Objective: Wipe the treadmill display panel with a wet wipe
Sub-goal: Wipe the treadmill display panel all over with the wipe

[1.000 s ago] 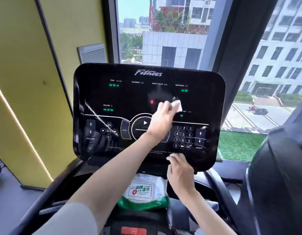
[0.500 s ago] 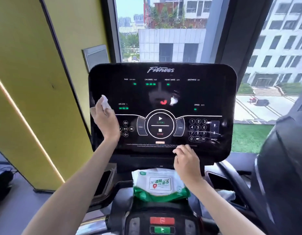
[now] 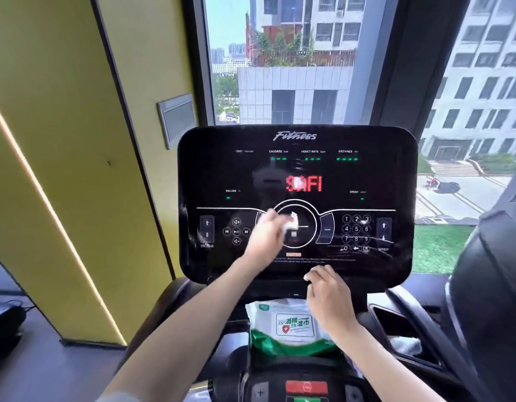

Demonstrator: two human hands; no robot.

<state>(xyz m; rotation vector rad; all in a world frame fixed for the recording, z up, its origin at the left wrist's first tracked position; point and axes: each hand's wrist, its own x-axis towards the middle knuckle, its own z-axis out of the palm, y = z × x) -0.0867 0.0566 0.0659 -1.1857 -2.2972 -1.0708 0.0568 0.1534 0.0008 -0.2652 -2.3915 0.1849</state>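
Observation:
The black glossy treadmill display panel stands upright in front of me, with red letters lit in its middle and green dashes above. My left hand presses a small white wet wipe against the round start/stop control at the panel's centre; the hand is blurred. My right hand rests with curled fingers on the panel's lower edge, below the number keypad. Wet streaks show near the keypad at the lower right.
A white and green pack of wet wipes lies on the console tray under the panel. A red button sits below it. A yellow wall is at the left, a window behind, a dark handrail at the right.
My left hand with the wipe swept from the panel's centre to its left edge, then back to the centre control. Red letters now show on the display. My right hand stayed put.

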